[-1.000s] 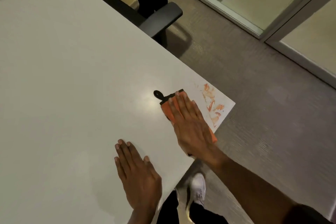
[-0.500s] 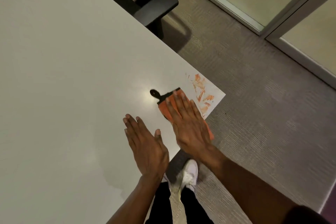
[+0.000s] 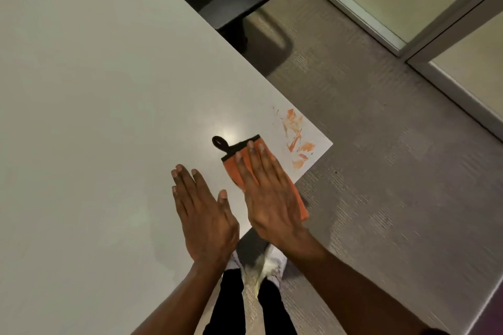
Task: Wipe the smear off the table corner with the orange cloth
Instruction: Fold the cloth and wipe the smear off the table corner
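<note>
— Hands?
— Right hand: flat, fingers spread, pressing folded orange cloth with black trim. Left hand: flat, empty, on white table.
— Smear?
— Streaky orange smear: table corner, just beside cloth, unwiped.

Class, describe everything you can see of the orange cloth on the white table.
The orange cloth looks like soft folded fabric with a black trimmed edge and a black hanging loop. It lies flat near the white table corner, one end overhanging the edge, beside the orange smear but not on it. The right hand presses flat on it.
</note>
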Tool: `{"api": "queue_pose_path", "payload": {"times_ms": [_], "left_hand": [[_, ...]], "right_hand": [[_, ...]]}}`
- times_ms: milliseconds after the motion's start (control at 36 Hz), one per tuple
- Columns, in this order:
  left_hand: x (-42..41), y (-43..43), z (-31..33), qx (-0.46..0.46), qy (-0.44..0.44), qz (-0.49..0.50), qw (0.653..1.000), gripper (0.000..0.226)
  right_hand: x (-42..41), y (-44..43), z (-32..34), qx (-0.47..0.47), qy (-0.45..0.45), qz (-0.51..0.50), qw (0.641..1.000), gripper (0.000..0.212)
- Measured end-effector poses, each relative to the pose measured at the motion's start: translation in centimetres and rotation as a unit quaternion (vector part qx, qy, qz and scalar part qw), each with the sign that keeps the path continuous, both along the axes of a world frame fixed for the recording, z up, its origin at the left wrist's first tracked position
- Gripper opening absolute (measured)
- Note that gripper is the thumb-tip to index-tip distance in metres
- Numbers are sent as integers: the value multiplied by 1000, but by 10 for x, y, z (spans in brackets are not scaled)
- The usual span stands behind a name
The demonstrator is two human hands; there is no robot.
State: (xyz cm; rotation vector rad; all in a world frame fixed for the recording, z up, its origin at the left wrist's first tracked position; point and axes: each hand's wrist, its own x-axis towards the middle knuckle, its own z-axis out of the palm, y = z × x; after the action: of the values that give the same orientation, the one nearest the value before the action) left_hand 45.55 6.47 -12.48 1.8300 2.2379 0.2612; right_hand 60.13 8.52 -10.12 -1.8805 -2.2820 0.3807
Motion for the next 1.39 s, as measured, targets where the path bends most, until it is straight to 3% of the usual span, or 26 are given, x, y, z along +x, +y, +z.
{"api": "queue_pose_path", "payload": {"times_ms": [139, 250, 444, 556, 806, 1111, 1389], "left_hand": [[0, 0, 0, -1, 12, -2, 1000, 73], [0, -1, -1, 1, 18, -2, 1000, 73], [2, -1, 2, 1, 4, -5, 1000, 75], [2, -1, 2, -1, 13, 0, 1000, 74], [3, 0, 1, -2, 16, 4, 1000, 75], [4, 1, 4, -2, 13, 6, 1000, 74], [4, 0, 7, -6, 7, 7, 1000, 73]], "right_hand": [[8, 68, 5, -12, 19, -31, 999, 84], [7, 103, 5, -12, -24, -51, 998, 77], [1, 30, 5, -1, 6, -22, 1000, 73], [9, -5, 1, 9, 6, -2, 1000, 85], [18, 87, -2, 10, -21, -49, 999, 75], [29, 1, -7, 13, -10, -7, 1000, 82], [47, 93, 0, 3, -18, -55, 998, 76]]}}
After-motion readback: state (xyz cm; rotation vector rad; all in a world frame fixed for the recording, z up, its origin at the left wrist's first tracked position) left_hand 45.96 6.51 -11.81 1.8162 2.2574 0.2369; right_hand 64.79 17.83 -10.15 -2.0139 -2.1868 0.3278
